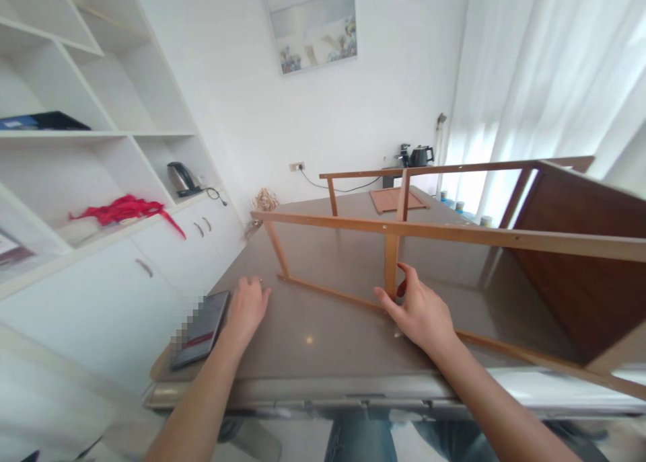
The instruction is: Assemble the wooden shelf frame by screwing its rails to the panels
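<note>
A light-brown wooden frame (pixel 449 232), with slim rails and crosspieces, lies on its side across the grey table (pixel 307 358). My right hand (pixel 421 311) is at its middle crosspiece (pixel 391 263), thumb on the near left side and fingers round the right side. Part of those fingers is hidden behind the wood. A dark reddish-brown panel (pixel 580 247) fills the right end of the frame. My left hand (pixel 247 305) rests on the tabletop left of the frame, fingers loosely bent and thumb apart, holding nothing. Beside it lies a dark tablet (pixel 204 331).
A flat wooden piece (pixel 376 202) lies at the table's far end. Dark kettles and appliances (pixel 421 156) stand behind it. White shelving on the left holds a steel kettle (pixel 182 178) and red cloth (pixel 124 210). White curtains (pixel 545 79) hang at right.
</note>
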Demonstrator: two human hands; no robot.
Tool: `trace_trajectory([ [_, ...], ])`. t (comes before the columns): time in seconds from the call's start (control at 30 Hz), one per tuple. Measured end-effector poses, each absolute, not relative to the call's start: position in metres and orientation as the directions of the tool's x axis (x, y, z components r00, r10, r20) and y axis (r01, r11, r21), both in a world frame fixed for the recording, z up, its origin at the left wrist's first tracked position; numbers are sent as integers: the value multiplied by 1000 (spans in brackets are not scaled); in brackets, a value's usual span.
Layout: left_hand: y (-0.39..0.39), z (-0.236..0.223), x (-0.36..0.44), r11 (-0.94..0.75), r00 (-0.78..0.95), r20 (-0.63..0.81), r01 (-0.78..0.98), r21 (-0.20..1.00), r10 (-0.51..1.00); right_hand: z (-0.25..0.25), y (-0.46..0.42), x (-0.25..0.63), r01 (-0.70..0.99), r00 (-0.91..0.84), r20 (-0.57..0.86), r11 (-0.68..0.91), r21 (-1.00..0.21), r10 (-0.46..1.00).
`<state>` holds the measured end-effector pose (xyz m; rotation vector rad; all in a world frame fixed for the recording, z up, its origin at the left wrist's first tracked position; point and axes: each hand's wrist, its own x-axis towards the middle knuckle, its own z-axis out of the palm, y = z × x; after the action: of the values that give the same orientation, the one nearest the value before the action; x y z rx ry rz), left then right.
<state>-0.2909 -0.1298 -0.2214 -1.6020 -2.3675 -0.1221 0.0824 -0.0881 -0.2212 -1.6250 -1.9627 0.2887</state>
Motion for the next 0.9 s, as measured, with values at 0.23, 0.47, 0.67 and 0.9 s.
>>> trace_trajectory([
  [0.23, -115, -233, -307, 355, -313, 268, 927, -124, 911, -222, -92, 80, 828, -89, 330, 254, -500, 940],
  [0.47, -118, -237, -304, 210, -137, 485, 973, -98, 864, -223, -92, 79, 834, -88, 314, 243, -496, 945],
  [0.67, -124, -217, -224, -183, -129, 580, 874, 449, 804, -221, -94, 83, 843, -123, 316, 267, -467, 941],
  [0.9, -77, -214, -106, -374, -85, 397, 205, 905, 914, -221, -100, 111, 824, -169, 367, 336, -457, 915],
])
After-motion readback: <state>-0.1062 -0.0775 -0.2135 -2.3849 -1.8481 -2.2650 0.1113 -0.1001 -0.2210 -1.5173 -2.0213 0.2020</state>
